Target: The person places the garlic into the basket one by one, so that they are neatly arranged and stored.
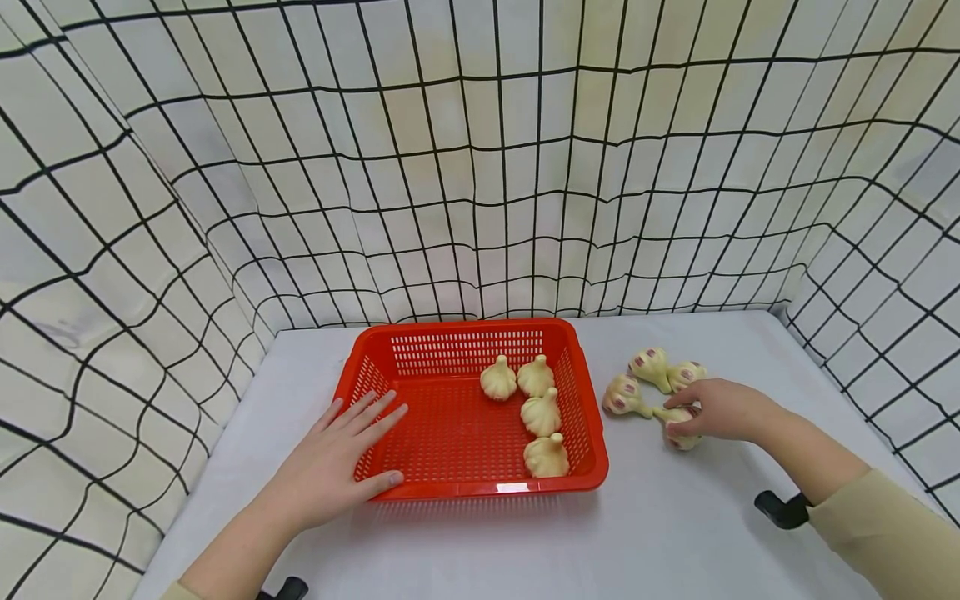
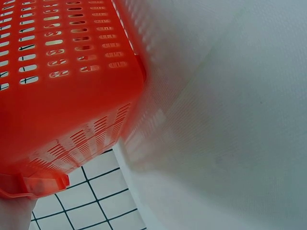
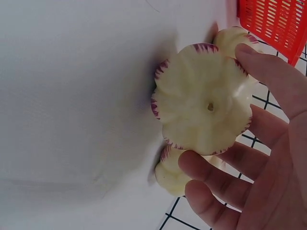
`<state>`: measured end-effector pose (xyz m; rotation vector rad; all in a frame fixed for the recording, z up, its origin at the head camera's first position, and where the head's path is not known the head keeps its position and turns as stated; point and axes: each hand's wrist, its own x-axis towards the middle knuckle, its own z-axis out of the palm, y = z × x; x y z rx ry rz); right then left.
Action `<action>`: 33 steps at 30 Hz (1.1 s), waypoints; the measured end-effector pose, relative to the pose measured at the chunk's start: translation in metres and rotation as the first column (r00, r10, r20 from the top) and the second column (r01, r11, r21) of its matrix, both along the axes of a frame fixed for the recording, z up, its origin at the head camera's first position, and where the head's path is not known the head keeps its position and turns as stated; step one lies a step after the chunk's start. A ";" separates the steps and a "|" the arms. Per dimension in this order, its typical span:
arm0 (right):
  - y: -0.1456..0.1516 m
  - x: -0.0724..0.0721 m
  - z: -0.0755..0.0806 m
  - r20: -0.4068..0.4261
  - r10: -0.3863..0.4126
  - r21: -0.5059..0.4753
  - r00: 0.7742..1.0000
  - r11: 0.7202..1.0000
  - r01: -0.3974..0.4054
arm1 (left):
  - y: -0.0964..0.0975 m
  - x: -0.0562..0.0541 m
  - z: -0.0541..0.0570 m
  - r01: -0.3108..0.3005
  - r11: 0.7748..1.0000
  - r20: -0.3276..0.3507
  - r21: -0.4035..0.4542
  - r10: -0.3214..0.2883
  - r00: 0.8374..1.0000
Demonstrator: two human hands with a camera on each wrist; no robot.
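My left hand (image 1: 330, 468) rests with straight, spread fingers over the left rim of a red plastic basket (image 1: 450, 490). Several plain cream garlic bulbs (image 1: 546, 456) sit in the basket's right part, stems upward. To the right of the basket, my right hand (image 1: 723, 410) grips a purple-streaked garlic bulb (image 1: 682, 439) between thumb and fingers. In the right wrist view this bulb's round base (image 3: 204, 103) faces the camera. Three more streaked bulbs lie close by: one on the left (image 1: 624, 395), one behind (image 1: 649, 367) and one beside my fingers (image 1: 686, 374).
A white cloth (image 1: 495, 550) covers the table. Black wire grid (image 1: 472, 200) over white sheeting walls the back and both sides. Black strap ends (image 1: 782, 508) show at both wrists. In the left wrist view the basket's slotted wall (image 2: 72, 103) stands on the cloth.
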<state>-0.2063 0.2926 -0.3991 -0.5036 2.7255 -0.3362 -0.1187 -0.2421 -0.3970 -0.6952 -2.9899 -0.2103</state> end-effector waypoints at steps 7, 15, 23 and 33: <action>0.006 0.003 0.003 0.025 -0.015 -0.041 1.000 0.999 0.016 | 0.000 0.000 0.000 0.000 1.000 0.002 0.001 0.000 1.000; 0.012 0.008 0.004 0.020 -0.021 -0.089 1.000 0.996 0.022 | 0.000 0.001 0.001 0.003 1.000 -0.001 0.008 -0.003 1.000; 0.011 0.016 0.000 -0.003 -0.040 -0.160 0.999 0.986 0.039 | 0.000 0.000 0.001 0.008 1.000 -0.007 0.006 -0.008 1.000; 0.010 0.018 -0.009 -0.037 -0.027 -0.158 0.999 0.987 0.021 | 0.000 0.000 0.000 0.004 1.000 -0.001 0.004 -0.004 1.000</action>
